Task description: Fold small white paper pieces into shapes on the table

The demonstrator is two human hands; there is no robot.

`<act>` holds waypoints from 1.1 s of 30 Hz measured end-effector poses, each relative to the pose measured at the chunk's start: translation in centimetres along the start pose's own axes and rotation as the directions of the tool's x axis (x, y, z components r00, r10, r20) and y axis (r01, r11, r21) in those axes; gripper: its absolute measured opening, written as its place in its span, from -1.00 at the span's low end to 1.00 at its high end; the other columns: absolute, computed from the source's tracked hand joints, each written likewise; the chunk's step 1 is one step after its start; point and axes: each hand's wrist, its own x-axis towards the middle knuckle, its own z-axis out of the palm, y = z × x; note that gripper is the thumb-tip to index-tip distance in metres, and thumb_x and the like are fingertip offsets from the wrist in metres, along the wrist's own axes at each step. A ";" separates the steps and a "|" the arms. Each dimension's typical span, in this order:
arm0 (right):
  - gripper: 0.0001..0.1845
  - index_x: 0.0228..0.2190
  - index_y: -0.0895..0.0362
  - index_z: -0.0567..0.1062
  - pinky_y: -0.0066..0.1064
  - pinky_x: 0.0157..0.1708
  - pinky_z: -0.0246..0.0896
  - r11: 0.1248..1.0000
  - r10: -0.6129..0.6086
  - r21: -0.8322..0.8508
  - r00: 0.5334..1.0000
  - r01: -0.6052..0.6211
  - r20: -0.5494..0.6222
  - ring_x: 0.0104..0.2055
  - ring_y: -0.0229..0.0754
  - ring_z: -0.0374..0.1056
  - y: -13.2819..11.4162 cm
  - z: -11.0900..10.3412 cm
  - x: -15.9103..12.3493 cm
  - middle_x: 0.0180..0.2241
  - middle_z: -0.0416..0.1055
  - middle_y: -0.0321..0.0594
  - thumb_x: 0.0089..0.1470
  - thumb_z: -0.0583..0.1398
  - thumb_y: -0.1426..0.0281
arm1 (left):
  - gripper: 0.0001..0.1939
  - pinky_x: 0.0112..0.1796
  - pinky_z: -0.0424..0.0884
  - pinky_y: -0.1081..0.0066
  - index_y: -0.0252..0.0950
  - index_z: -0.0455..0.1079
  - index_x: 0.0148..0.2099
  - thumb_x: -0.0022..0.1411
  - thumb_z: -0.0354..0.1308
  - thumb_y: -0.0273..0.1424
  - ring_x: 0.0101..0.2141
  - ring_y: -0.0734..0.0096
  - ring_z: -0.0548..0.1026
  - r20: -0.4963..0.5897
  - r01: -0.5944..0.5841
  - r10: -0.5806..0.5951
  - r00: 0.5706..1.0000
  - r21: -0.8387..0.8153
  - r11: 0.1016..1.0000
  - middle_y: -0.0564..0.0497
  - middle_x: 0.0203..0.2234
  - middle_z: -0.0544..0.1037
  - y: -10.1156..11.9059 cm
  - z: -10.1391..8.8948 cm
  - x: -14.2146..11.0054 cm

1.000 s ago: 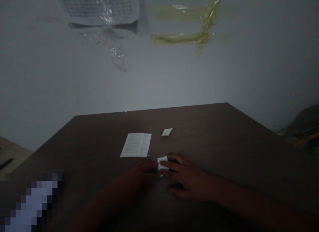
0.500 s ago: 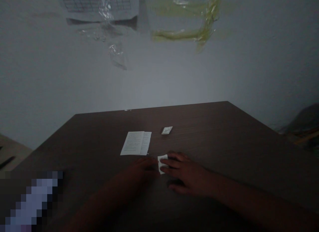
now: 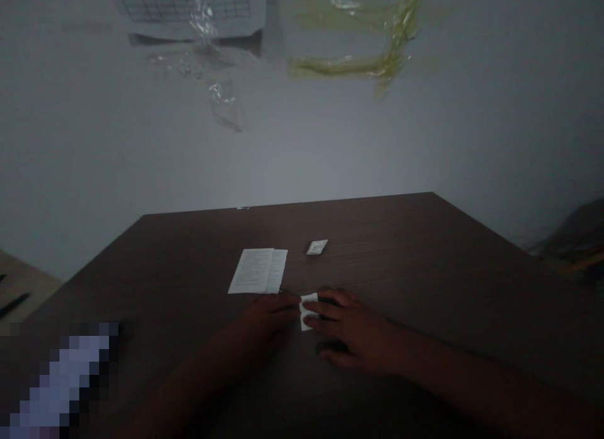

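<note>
A small piece of white paper (image 3: 309, 299) lies on the dark brown table (image 3: 401, 250), partly hidden under fingers. My right hand (image 3: 346, 326) rests over its right side with fingers spread, two of them lying on the paper. At the paper's left edge are the fingertips of my left hand (image 3: 274, 313), its fingers stretched out flat. Just beyond my left hand are printed sheets (image 3: 255, 270), one overlapping the other. Farther back sits a small folded white paper piece (image 3: 316, 247), roughly diamond-shaped from here.
A pale wall (image 3: 306, 143) rises behind the table, with a gridded sheet (image 3: 189, 8) and yellow tape (image 3: 340, 66) stuck on it. A blurred-out pixelated object (image 3: 61, 376) lies at the lower left. A tiny white scrap (image 3: 243, 207) is at the table's back edge.
My left hand has shifted slightly, its fingers now plainer at the paper's left edge. My right hand and the papers look the same apart from a slight camera shift.
</note>
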 end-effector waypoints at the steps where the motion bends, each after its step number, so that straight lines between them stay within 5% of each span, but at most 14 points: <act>1: -0.38 0.36 0.10 0.43 0.24 0.45 0.07 1.000 0.009 -0.002 1.000 -0.009 0.005 0.51 0.29 0.07 0.0 -0.1 0.0 0.46 0.28 -0.06 0.40 0.27 0.13 | -0.43 0.33 0.38 -0.03 -0.11 0.54 0.27 0.32 0.09 -0.65 0.30 0.08 0.48 -0.001 -0.013 0.013 1.000 0.004 1.000 -0.04 0.32 0.54 0.1 0.0 0.0; 12: -0.35 0.39 0.07 0.40 0.23 0.44 0.08 1.000 0.000 -0.012 1.000 0.000 0.000 0.50 0.27 0.09 -0.1 0.0 0.1 0.46 0.28 -0.05 0.39 0.28 0.14 | -0.38 0.31 0.42 0.02 -0.13 0.45 0.34 0.32 0.10 -0.67 0.26 0.12 0.49 -0.069 0.014 -0.013 0.998 0.018 1.000 -0.08 0.29 0.55 -1.7 1.4 0.1; 16: -0.39 0.37 0.05 0.42 0.18 0.46 0.03 1.000 -0.012 -0.014 1.000 0.012 -0.014 0.50 0.23 0.09 0.0 0.1 0.0 0.46 0.28 -0.07 0.41 0.26 0.14 | -0.37 0.32 0.40 0.02 -0.11 0.46 0.34 0.32 0.08 -0.69 0.28 0.13 0.49 -0.029 -0.044 0.047 0.998 0.079 0.996 -0.04 0.30 0.56 -1.3 1.1 0.4; 23: -0.36 0.38 0.06 0.40 0.26 0.43 0.07 1.000 0.009 0.015 1.000 -0.009 0.002 0.50 0.30 0.07 -0.1 -0.1 0.2 0.49 0.23 -0.07 0.39 0.28 0.14 | -0.46 0.28 0.38 -0.05 -0.11 0.49 0.29 0.34 0.12 -0.59 0.29 0.01 0.47 0.091 0.028 -0.042 0.995 0.150 0.988 -0.03 0.34 0.54 0.7 -0.2 1.0; 33: -0.54 0.25 0.10 0.53 0.11 0.49 0.02 0.996 -0.064 0.052 0.993 0.070 -0.095 0.47 0.12 0.21 0.7 0.4 0.4 0.39 0.39 -0.04 0.43 0.24 0.22 | -0.48 0.25 0.37 -0.06 -0.15 0.51 0.26 0.33 0.18 -0.62 0.27 -0.04 0.50 0.069 0.050 -0.065 0.995 0.207 0.977 -0.07 0.31 0.57 1.5 -0.3 1.2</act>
